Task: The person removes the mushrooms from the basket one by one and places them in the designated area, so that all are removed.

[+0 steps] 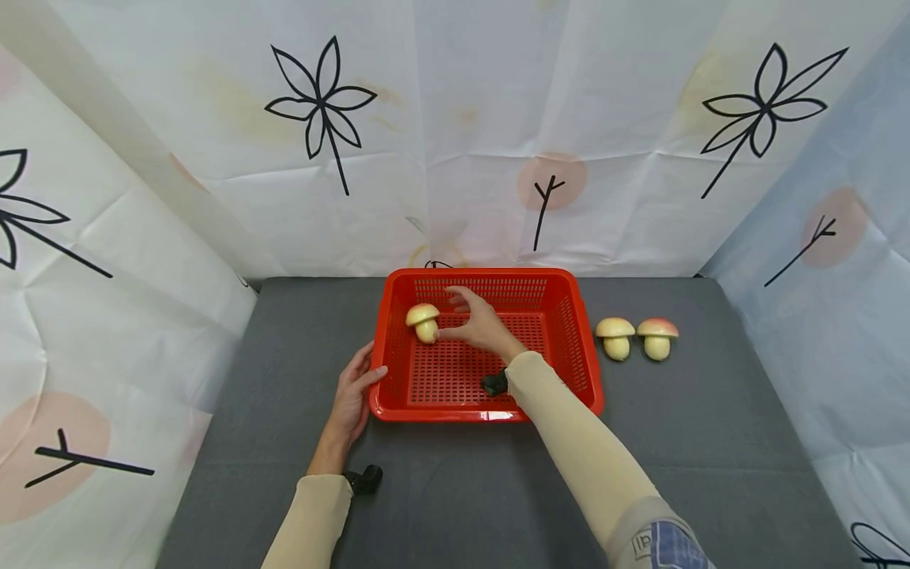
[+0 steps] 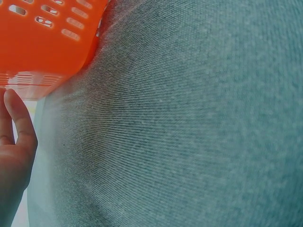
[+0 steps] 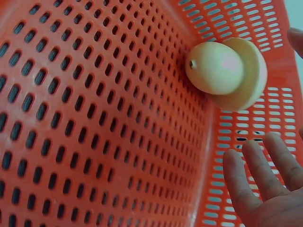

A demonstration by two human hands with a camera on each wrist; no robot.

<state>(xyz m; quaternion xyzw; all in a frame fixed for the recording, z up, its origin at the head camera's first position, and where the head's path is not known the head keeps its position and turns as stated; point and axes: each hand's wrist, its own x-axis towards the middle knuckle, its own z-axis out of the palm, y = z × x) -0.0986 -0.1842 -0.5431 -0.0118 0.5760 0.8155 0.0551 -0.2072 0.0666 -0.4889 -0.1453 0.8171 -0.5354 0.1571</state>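
Note:
A red plastic basket point(image 1: 490, 413) with slotted walls stands on the grey table. Inside, at its left end, a toy mushroom point(image 1: 423, 322) with a yellowish cap and pale stem leans by the wall. My right hand point(image 1: 478, 322) is over the basket, thumb and fingers spread apart, just right of this mushroom. The right wrist view shows the mushroom point(image 3: 222, 73) apart from the extended fingers point(image 3: 258, 168). At the basket's left side my left hand point(image 1: 353, 391) holds the rim, thumb on top and fingers along the outer wall; those fingers are partly hidden.
Two more toy mushrooms stand on the table right of the basket, one yellow-capped point(image 1: 615, 338) and one reddish-capped point(image 1: 657, 338). White curtains point(image 1: 469, 118) with leaf drawings hang behind and on both sides. Grey tabletop point(image 1: 711, 442) extends around the basket.

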